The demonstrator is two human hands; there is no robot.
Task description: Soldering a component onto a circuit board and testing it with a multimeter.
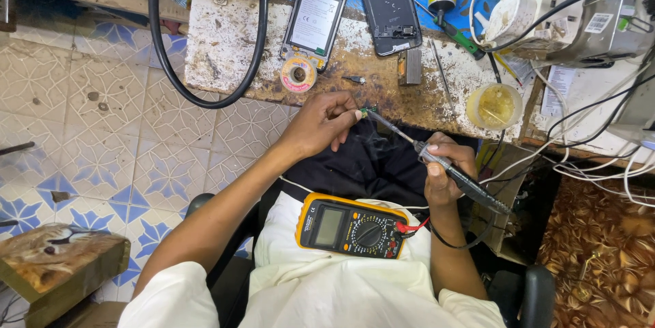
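Observation:
My left hand (321, 123) pinches a tiny green component (365, 112) at the workbench's front edge. My right hand (447, 174) grips a dark soldering iron (450, 171), and its thin tip reaches up-left to touch that component. A yellow multimeter (351, 225) rests on my lap, with a red lead plugged in at its right side. On the stained bench (225, 48) lie an opened phone (317, 14) showing its battery and a detached black back cover (387, 4).
A solder spool (298, 74) sits below the opened phone. A yellow cup (495, 106) of flux stands at the right, near tangled white and black cables (587, 130). A thick black hose (205, 96) loops off the bench. Tiled floor and a wooden block (58, 260) lie left.

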